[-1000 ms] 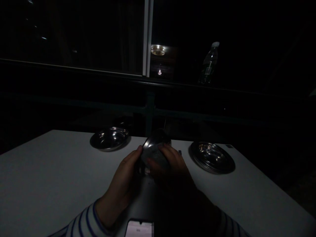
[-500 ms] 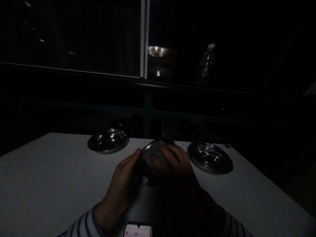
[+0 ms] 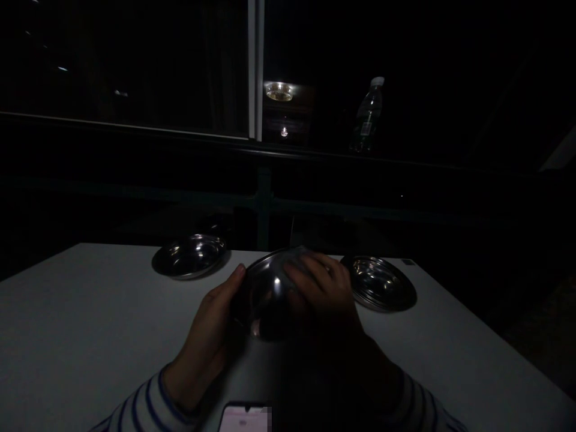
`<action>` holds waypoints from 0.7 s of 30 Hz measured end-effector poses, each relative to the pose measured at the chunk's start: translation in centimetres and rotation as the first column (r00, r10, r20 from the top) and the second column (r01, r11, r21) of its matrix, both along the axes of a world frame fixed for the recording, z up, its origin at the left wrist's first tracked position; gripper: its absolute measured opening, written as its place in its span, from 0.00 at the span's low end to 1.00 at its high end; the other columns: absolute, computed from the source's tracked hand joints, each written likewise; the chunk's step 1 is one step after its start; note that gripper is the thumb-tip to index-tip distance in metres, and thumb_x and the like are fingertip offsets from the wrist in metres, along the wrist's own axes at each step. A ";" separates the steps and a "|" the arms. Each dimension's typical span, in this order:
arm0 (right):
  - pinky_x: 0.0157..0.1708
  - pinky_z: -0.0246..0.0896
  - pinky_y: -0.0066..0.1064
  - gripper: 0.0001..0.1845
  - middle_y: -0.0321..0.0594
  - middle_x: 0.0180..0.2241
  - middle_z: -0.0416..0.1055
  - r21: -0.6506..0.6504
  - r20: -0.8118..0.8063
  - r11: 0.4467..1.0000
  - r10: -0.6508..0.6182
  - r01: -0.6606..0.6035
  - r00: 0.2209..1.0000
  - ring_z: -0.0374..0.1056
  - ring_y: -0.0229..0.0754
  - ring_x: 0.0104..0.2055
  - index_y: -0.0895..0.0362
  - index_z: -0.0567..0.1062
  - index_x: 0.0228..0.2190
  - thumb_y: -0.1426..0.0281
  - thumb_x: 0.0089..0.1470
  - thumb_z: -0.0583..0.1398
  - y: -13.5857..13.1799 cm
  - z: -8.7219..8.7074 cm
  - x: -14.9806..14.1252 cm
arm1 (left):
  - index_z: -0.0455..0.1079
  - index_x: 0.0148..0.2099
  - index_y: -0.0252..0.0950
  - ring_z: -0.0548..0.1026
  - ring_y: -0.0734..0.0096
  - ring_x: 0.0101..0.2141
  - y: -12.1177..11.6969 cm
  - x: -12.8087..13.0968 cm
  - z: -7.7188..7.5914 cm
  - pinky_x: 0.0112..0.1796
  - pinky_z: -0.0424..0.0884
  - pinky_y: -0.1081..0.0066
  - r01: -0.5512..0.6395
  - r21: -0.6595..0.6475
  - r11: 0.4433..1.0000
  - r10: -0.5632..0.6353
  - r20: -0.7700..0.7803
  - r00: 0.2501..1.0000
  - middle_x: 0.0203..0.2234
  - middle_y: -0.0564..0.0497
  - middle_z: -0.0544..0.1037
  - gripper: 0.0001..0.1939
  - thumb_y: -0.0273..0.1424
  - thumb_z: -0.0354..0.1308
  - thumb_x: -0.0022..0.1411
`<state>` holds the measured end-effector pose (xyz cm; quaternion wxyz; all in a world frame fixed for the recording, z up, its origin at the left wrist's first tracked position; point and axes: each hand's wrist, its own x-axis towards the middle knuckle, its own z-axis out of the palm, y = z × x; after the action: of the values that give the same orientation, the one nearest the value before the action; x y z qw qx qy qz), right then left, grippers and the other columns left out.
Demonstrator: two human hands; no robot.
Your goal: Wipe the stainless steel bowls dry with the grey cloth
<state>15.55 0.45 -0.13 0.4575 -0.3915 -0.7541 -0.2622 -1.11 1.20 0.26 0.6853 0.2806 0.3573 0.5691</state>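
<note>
Metal bowl (image 3: 263, 300) in two bare hands, as I see it through the remote head camera: it is tilted above the near-middle part of a white table (image 3: 112, 324), between the other dishes. The left hand (image 3: 209, 324) grips the bowl at its left side, thumb laid along the rim and the remaining fingers largely hidden from me. The right hand (image 3: 333, 300), mostly in shadow, bends its fingers over a grey cloth (image 3: 288, 257) and presses it against the upper right of the bowl; I cannot make out its thumb. Whether the bowl's inner or outer face is turned toward me I cannot tell in this dim light. Near the table's far edge, to the left, I note a shallow metal dish (image 3: 189, 258); to the right lies a stack of metal dishes (image 3: 380, 283) with layered rims, just beyond the right hand. A phone (image 3: 245, 420) with a lit screen lies at the near edge of my view, between the striped sleeves (image 3: 148, 402). Beyond the table I see a capped clear bottle (image 3: 368, 117) and a pale window frame (image 3: 255, 72).
</note>
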 end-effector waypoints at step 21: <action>0.45 0.56 0.41 0.17 0.46 0.47 0.71 -0.049 -0.021 0.999 0.000 -0.001 1.000 0.64 0.46 0.48 0.59 0.69 0.48 0.70 0.60 0.50 0.9 0.3 2.2 | 0.75 0.35 0.36 0.76 0.69 0.26 0.8 -1.2 1.0 0.27 0.72 0.72 -0.067 -0.043 0.997 0.069 0.058 0.996 0.27 0.51 0.80 0.11 0.38 0.58 0.56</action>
<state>17.76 1.32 0.16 0.4557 -0.4052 -0.7555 -0.2394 -2.32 1.97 1.27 0.6814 0.2372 0.3577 0.5929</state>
